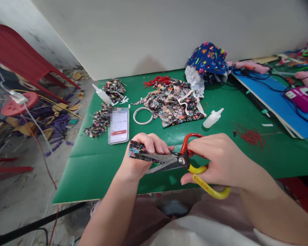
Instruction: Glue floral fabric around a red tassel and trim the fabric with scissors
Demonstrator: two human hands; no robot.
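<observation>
My left hand [141, 160] is closed on a folded strip of dark floral cloth [135, 150], held above the front of the green table [92, 174]. My right hand [218, 159] grips scissors [182, 160] with red and yellow handles. The scissor blades are parted and point left, lying along the lower edge of the cloth strip beside my left fingers. Behind my hands lies a larger heap of floral cloth [169, 106] with white edging. A white ring, perhaps a roll of tape [135, 116], rests to its left.
A phone [119, 126] lies at the left, near floral scraps [97, 123] and a white bottle [102, 94]. Another bottle [212, 118] and red threads [251, 136] are at the right. Farther back are blue patterned cloth [207, 59], a blue board [272, 106] and pink glue guns [254, 66].
</observation>
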